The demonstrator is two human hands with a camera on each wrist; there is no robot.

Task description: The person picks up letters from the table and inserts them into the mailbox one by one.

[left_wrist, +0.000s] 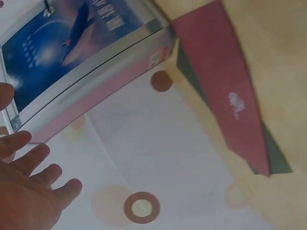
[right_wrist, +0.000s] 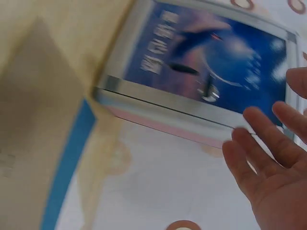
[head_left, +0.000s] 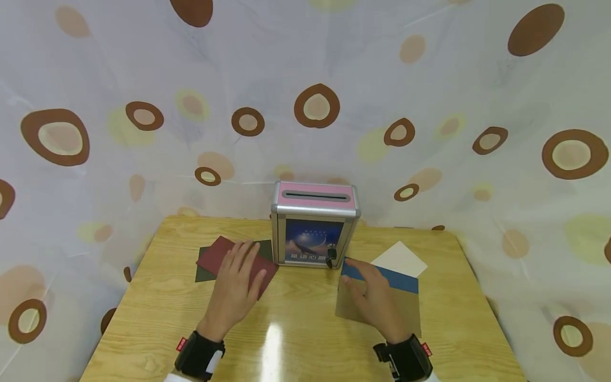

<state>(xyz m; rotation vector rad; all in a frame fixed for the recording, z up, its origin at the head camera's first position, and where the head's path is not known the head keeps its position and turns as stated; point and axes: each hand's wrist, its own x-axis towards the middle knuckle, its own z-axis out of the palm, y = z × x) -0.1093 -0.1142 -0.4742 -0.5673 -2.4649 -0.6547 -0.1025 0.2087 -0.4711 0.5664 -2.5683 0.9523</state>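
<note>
Over the left half of the pale wood-grained table (head_left: 312, 318), the fingers of the left hand (head_left: 233, 291) were straight and slightly fanned, holding nothing; the left wrist view showed them apart from the paper. Over the right half, the right hand (head_left: 376, 300) had its fingers loosely extended, thumb and forefinger parted, likewise empty.

Beneath the left hand, a flat oblong maroon paper sheet or envelope (left_wrist: 220, 86) lay on a dark green paper piece (head_left: 204, 273). Beneath the right, an oblong brown paper piece (head_left: 407, 309) overlapped a blue paper piece (head_left: 401, 281), with a white paper piece (head_left: 400, 260) showing beyond. Between the piles stood an upright metal-framed box with a pink top (head_left: 315, 228).

Judging by that layout, little looked done: all five papers lay outside the box and seemed left to handle. Nothing stuck out of its long grey-rimmed slot (head_left: 317, 196); what was inside could not be told.

The maroon piece's long axis slanted from far left to near right, one end at or just beside the box's near left corner. The brown piece's ran almost side to side, its right end slightly nearer the person. The box was taller than wide, its blue picture panel (head_left: 310, 239) facing the person, its slot running left to right.
</note>
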